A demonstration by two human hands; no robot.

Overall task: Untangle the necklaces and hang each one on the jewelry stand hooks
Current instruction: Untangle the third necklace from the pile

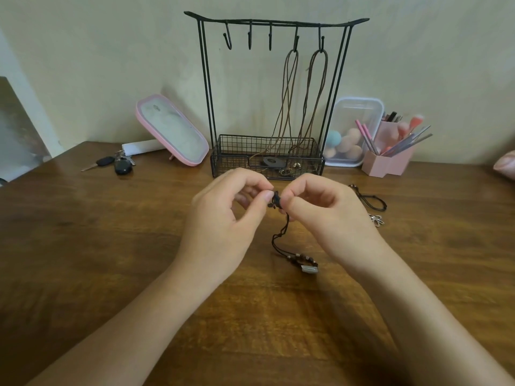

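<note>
A black wire jewelry stand (206, 87) stands at the back of the table. Two brown cord necklaces (287, 107) hang from its two right hooks, their pendants resting in the wire basket (239, 160) at its base. Three hooks on the left hang bare. In front of the stand, my left hand (223, 215) and my right hand (326, 213) pinch the knotted top of a black cord necklace (281, 235). Its beaded end with a grey pendant (309, 269) lies on the wood. Another black cord necklace (370, 200) with a silver charm lies to the right.
A pink mirror (172, 129) leans at the back left, with keys (117, 164) beside it. A clear box of sponges (351, 132) and a pink brush holder (387, 160) stand at the back right. The wooden table (111, 246) spreads out around my arms.
</note>
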